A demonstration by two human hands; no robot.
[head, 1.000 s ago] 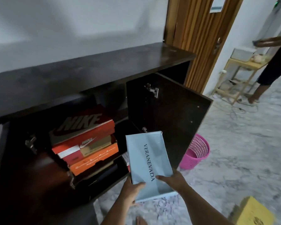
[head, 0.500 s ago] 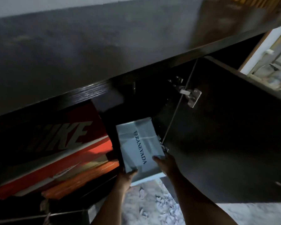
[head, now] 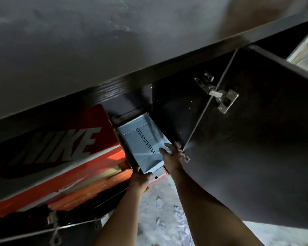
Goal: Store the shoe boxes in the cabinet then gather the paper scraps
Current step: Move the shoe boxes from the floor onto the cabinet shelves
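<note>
While I lean under the cabinet top, my left hand grips the near lower corner of the pale blue box, thumb curled onto its lid, and my right hand presses its right edge with fingers curled over it. The box sits mid-frame inside the cabinet, just right of the red Nike box. The door hangs open at right. Paper scraps litter the floor at bottom centre.

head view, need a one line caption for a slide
Both hands, left hand and right hand, slide a pale blue shoe box into the cabinet beside stacked orange boxes.
</note>
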